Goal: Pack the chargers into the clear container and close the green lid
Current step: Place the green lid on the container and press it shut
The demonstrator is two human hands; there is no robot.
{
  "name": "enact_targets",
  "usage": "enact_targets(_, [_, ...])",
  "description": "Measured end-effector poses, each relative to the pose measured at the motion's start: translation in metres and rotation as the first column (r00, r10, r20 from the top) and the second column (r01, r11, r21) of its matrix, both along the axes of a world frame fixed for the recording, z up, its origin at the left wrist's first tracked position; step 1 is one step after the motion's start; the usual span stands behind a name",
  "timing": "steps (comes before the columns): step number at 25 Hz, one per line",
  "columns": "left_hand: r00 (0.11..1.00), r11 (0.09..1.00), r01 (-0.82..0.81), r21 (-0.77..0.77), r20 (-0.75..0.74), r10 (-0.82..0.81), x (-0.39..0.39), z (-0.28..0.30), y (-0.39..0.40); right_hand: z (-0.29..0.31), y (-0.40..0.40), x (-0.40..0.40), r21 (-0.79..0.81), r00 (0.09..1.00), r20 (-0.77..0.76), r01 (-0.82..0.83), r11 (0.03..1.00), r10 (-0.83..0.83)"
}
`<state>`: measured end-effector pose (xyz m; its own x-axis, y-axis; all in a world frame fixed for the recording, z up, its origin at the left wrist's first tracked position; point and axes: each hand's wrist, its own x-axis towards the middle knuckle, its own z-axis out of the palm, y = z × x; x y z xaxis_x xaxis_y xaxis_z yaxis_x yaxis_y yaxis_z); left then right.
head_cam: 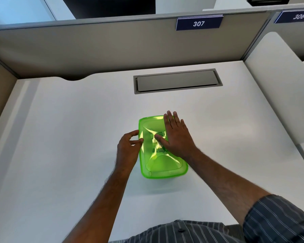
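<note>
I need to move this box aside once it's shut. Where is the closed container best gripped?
Probably across its short width, fingers on both long sides just under the green lid rim. The left hand already sits at one long edge; the right hand lies flat on top.

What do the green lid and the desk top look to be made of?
Green lid: likely glossy translucent plastic; light glows through it and moulded ridges catch highlights. Desk top: seemingly matte white laminate, smooth and even, with only soft reflections.
</note>
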<state>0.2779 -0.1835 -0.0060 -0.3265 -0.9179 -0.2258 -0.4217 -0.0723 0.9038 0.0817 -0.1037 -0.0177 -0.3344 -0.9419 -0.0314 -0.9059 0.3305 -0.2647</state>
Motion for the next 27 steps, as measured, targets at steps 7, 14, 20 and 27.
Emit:
enact_targets(7, [0.996, 0.992, 0.086, 0.094, -0.046, -0.082, 0.029, -0.007, 0.034, 0.001, 0.001, 0.0, -0.003, 1.0, -0.023, 0.007, 1.0, -0.007])
enact_targets(14, [0.971, 0.875, 0.237, 0.422, -0.081, -0.224, 0.063, -0.016, 0.055, 0.0, 0.001, 0.001, 0.009, 0.998, -0.057, 0.011, 1.0, -0.011])
enact_targets(20, [0.969, 0.862, 0.242, 0.446, -0.147, -0.196, 0.06, -0.016, 0.064, -0.003, 0.001, 0.001, 0.005, 0.998, -0.06, 0.016, 1.0, -0.015])
enact_targets(27, [0.977, 0.89, 0.168, 0.423, -0.192, -0.093, 0.059, -0.021, 0.073, -0.007, 0.001, -0.001, -0.035, 0.999, -0.041, 0.018, 0.999, -0.02])
